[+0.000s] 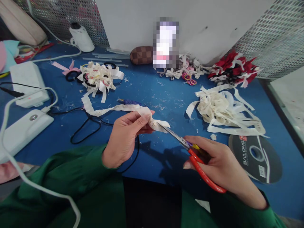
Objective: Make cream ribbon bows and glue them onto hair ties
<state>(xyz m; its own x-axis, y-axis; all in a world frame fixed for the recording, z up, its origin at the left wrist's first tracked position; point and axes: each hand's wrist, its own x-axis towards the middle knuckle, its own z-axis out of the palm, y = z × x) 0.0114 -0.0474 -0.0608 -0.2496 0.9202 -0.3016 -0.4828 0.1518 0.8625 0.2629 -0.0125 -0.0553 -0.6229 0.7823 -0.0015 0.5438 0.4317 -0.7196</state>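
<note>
While pinching cream ribbon above blue table between thumb and fingers of left hand, gripping red-handled scissors in curled right hand, with blades at ribbon's short end. Got room ahead; hemmed by ribbon pile right, black cord left, front edge close.

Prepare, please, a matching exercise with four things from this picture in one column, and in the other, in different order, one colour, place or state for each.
Column one:
1. Red-handled scissors
2. Long pale ribbon strip
3. Oblong pouch
4. Flat spool

Column two:
A. Brown-checked
B. Pinched by the left hand
C. Dark, with printed lettering
D. In the grip of the right hand

Right pairs: 1-D, 2-B, 3-A, 4-C.
</note>
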